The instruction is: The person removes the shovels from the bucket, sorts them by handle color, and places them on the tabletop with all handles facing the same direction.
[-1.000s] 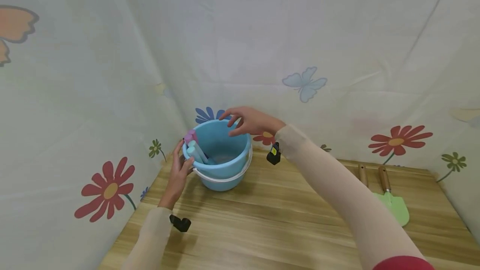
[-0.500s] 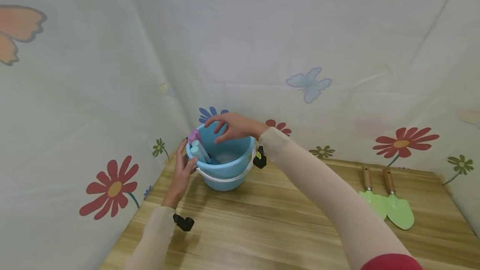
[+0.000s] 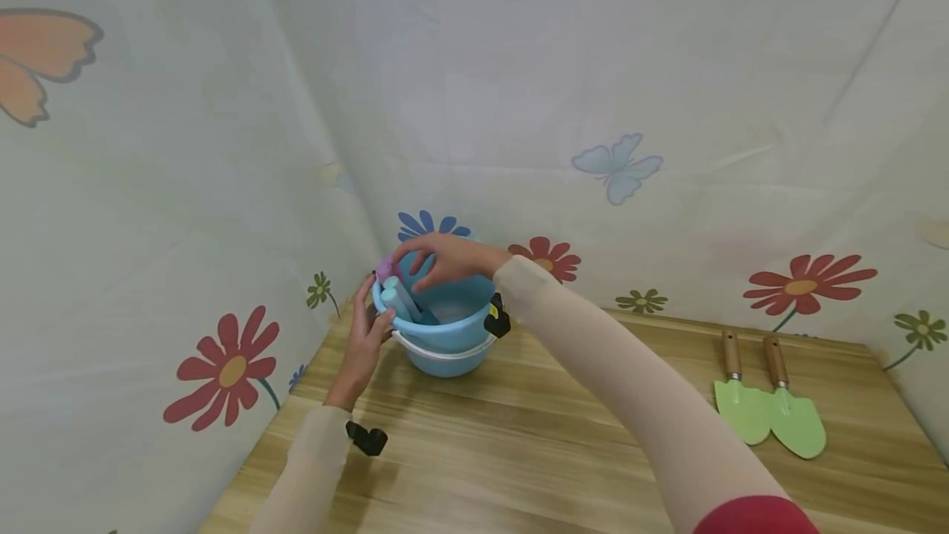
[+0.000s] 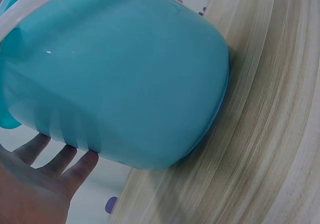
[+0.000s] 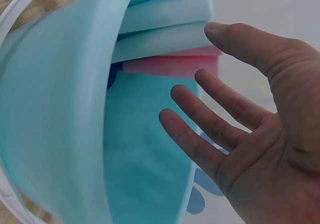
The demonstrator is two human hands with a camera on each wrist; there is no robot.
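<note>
A light blue bucket (image 3: 445,344) with a white carrying handle (image 3: 445,355) stands upright on the wooden table. My left hand (image 3: 363,348) holds its left side, thumb at the rim; in the left wrist view several fingertips (image 4: 85,161) press the outer wall. Inside, two light blue handle-like rods (image 3: 400,302) lean on the left rim beside pink ones (image 5: 170,65); their lower ends are hidden. Over the mouth hovers my right hand (image 3: 454,259), fingers spread and holding nothing, its fingertips close to the pink rods.
Two green trowels (image 3: 743,412) with wooden handles lie side by side on the right of the wooden table (image 3: 563,427). Flower-printed white cloth (image 3: 482,89) rises right behind the bucket and along the left table edge.
My right hand has moved left and slightly down across the bucket mouth, up to the pink rods. The left hand keeps its place on the bucket. The view has shifted slightly.
</note>
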